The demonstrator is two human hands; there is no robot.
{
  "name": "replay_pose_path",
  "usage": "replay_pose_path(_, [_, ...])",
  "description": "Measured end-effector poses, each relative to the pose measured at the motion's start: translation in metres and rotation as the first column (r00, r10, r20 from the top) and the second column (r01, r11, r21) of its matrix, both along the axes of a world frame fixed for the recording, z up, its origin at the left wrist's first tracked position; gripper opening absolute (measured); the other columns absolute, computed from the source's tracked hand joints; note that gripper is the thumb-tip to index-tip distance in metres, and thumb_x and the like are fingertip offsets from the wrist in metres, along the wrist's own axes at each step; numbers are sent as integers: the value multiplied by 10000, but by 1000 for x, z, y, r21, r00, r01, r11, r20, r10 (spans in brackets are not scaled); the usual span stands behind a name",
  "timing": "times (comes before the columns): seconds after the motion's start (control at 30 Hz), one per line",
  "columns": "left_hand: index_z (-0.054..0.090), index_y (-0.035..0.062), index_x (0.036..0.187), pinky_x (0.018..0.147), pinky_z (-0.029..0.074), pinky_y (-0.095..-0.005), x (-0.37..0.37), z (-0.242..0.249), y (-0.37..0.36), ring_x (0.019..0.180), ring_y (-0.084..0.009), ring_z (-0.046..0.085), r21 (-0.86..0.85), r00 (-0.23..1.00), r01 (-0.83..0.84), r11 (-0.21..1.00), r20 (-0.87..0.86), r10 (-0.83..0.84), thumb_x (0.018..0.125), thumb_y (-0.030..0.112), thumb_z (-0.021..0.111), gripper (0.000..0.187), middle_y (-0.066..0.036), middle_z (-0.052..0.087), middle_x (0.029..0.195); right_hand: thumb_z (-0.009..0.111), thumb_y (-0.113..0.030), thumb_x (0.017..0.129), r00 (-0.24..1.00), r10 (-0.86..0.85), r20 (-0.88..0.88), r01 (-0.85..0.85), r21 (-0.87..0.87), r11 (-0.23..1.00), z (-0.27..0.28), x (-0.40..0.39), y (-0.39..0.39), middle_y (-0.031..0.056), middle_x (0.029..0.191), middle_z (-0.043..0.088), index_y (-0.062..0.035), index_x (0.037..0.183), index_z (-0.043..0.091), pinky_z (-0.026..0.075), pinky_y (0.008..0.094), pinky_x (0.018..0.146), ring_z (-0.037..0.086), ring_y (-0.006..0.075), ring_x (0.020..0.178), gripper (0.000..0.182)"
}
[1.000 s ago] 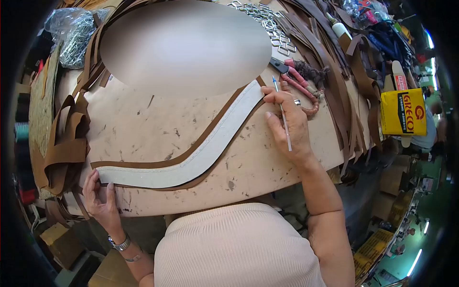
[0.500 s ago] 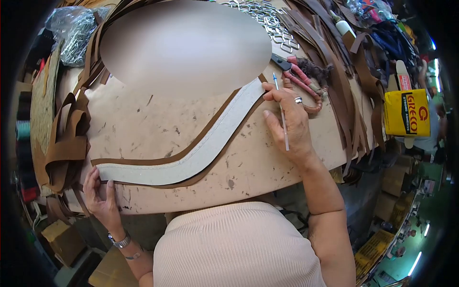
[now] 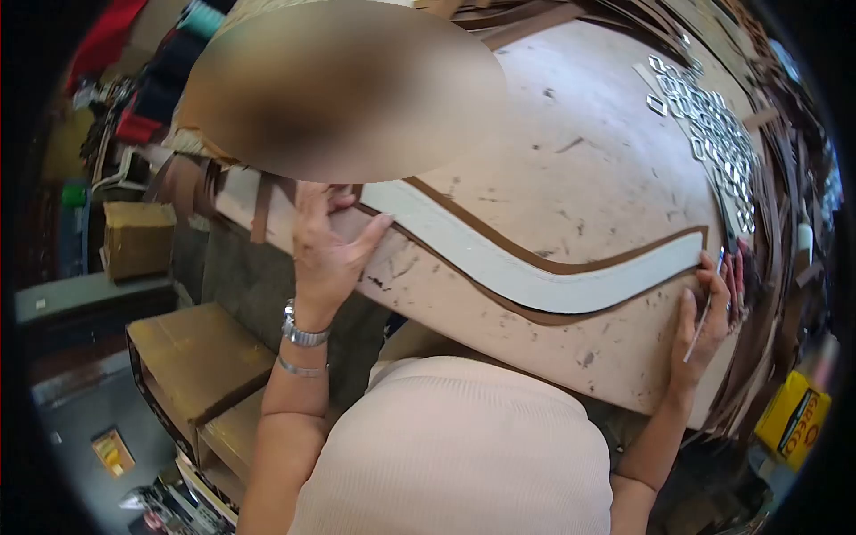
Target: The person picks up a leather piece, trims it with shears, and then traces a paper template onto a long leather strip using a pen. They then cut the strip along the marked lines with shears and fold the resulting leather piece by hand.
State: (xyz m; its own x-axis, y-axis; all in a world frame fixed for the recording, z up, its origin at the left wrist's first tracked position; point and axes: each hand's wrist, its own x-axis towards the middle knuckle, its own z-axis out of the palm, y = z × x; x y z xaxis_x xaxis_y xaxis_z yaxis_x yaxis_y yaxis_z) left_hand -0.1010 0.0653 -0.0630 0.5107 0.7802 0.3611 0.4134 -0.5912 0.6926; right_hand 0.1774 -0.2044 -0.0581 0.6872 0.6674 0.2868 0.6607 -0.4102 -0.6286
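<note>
A white curved template (image 3: 562, 292) lies on a slightly wider brown strip (image 3: 615, 264), whose edge shows along both sides. My left hand (image 3: 325, 254) is at the left end of the pair, thumb against the near edge and fingers curled at the end, partly covered by a blurred patch. At the other end, the fingertips of my right hand (image 3: 706, 328) touch the template's tip. A thin, clear-barrelled pen (image 3: 702, 328) is held between those right fingers, pointing away from me. Pink-handled scissors or pliers (image 3: 736, 278) lie just beyond that hand.
Many metal rings (image 3: 713, 120) are spread at the far right of the table (image 3: 588, 98). Brown strips (image 3: 785, 169) hang over the right edge. A yellow GRECO can (image 3: 792, 419) stands lower right. Cardboard boxes (image 3: 201, 357) sit at the left below the table.
The head view has turned left, so the table and everything on it look rotated and shifted right. Both hands stay at the template's ends, and the pen is still in the right hand.
</note>
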Motion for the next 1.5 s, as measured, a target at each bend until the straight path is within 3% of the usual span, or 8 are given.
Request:
replay_pose_path(0.13, [389,79,1253,758,467,-284,3,3,-1,871,-184,570,-13,1000,14,1000,2,-14,642,41,730,701,-97,587,1023,455,49,816,1000,-9,9,9,-30,999,0,1,-1,131,1215,503,16,1058,477,334,282,954,457,181,1105,245])
replay_pose_path(0.23, [390,81,1253,750,467,-282,2,2,-1,869,-185,571,-17,1000,5,1000,-13,-5,652,50,724,688,-93,589,1018,473,74,772,1000,-23,-5,23,-2,1000,3,-3,4,155,1183,523,16,1016,473,346,316,939,469,231,1104,250])
replay_pose_path(0.83, [481,65,1213,756,458,-285,1,1,-1,915,-191,533,17,999,3,1000,-51,-3,647,4,699,610,-88,576,1048,470,71,760,999,-38,-15,37,-29,999,4,-5,3,156,1194,512,4,1017,489,305,316,981,469,216,1111,266])
replay_pose_path(0.9, [505,59,1199,836,425,-283,-1,3,-2,1010,-168,511,12,990,12,1000,-140,-10,721,2,636,499,-85,540,1126,484,66,734,998,-37,-47,39,30,999,0,-3,2,149,1166,531,3,990,494,299,325,982,479,223,1099,264])
replay_pose_path(1.03, [600,25,1062,869,406,-312,-5,1,5,1020,-199,504,174,969,119,978,-234,-76,760,15,600,301,-92,544,1125,553,61,679,999,-12,53,9,69,998,2,-1,5,137,1076,570,-21,947,512,367,344,909,518,274,1005,283])
replay_pose_path(1.27, [602,27,1046,887,395,-341,-2,3,2,1003,-232,516,161,970,110,981,-233,-70,741,-12,603,308,-103,563,1082,581,58,665,999,-9,36,5,89,996,5,0,1,137,1056,576,-19,935,507,388,388,875,508,304,979,291])
replay_pose_path(1.37, [602,26,1050,891,393,-341,-2,2,2,1003,-227,516,135,977,110,985,-199,-82,746,-11,601,306,-102,560,1089,550,48,701,995,18,98,-25,73,997,1,3,-2,117,1109,574,-25,964,498,386,321,847,522,236,967,278])
replay_pose_path(1.5, [603,26,1050,895,392,-341,-4,0,3,1010,-232,512,119,975,101,988,-209,-74,752,-6,599,300,-104,555,1094,558,58,685,994,14,111,-21,62,998,4,1,0,137,1086,572,-16,955,500,377,361,878,515,283,971,286])
